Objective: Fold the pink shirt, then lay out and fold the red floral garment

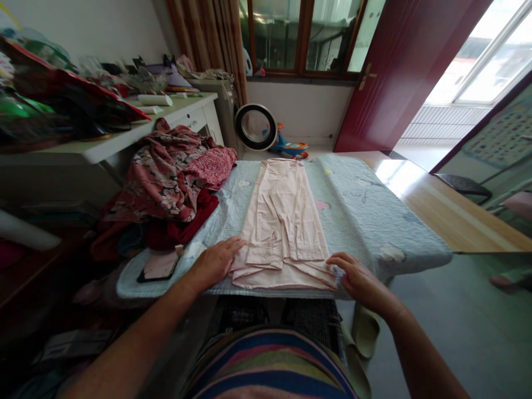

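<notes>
A pale pink shirt [286,221] lies face down on the light blue quilted cover [361,210], its sides folded inward. Both sleeves run down its middle, with the buttoned cuffs near the hem at my side. My left hand [218,260] rests flat at the shirt's lower left edge, fingers stretched out and touching the fabric. At the lower right corner is my right hand [357,277], its fingers extended and apart at the cloth's edge. Neither hand grips anything that I can see.
Patterned red clothes [170,172] are heaped at the left edge. A phone in a pinkish case [160,266] lies by my left forearm. Left stands a cluttered white desk [183,113]. Behind the table are a round-framed object [255,127] and a dark red door [394,66].
</notes>
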A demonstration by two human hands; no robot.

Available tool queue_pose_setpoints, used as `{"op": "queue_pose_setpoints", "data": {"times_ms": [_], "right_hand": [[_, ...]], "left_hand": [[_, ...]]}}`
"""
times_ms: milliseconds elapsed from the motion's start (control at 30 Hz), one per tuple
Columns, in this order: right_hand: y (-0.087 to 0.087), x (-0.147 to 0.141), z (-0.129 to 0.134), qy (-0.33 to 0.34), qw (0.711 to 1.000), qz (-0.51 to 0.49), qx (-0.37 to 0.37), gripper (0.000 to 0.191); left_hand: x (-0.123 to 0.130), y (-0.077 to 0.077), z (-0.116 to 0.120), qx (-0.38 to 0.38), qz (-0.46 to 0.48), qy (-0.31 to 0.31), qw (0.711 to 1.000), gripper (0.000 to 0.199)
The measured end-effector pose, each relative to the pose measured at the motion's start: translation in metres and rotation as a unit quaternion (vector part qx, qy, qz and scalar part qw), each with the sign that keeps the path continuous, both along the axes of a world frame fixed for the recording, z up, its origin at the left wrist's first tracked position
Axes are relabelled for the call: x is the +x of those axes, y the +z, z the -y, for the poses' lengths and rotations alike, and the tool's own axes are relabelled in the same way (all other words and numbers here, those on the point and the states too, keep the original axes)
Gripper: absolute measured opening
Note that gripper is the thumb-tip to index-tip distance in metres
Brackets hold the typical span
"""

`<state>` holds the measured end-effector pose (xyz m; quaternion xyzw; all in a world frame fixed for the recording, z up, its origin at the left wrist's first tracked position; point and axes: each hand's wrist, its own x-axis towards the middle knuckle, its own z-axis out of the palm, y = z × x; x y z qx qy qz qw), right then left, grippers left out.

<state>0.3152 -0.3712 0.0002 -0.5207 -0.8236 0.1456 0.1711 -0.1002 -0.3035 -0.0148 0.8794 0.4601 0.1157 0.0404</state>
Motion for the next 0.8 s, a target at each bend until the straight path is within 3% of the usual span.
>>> {"op": "queue_pose_setpoints", "data": {"times_ms": [167, 333, 500, 800], "right_hand": [[-0.007, 0.004, -0.03, -0.026, 0.996, 0.074, 0.046, 0.046], [0.0, 0.002, -0.042, 0.045, 0.992, 0.109, 0.051, 0.043], [0.003, 0.002, -0.05, 0.101, 0.986, 0.116, 0.061, 0.036], [-0.003, 0.0, -0.07, 0.185, 0.978, 0.062, 0.077, 0.041]], "left_hand": [[0.008, 0.01, -0.008, 0.0, -0.035, -0.043, 0.998, 0.062], [0.001, 0.008, -0.019, 0.021, -0.046, -0.088, 0.995, 0.05], [-0.007, 0.004, -0.022, 0.055, -0.052, -0.151, 0.986, 0.054], [0.012, 0.0, -0.026, 0.13, 0.01, -0.19, 0.973, 0.04]]}}
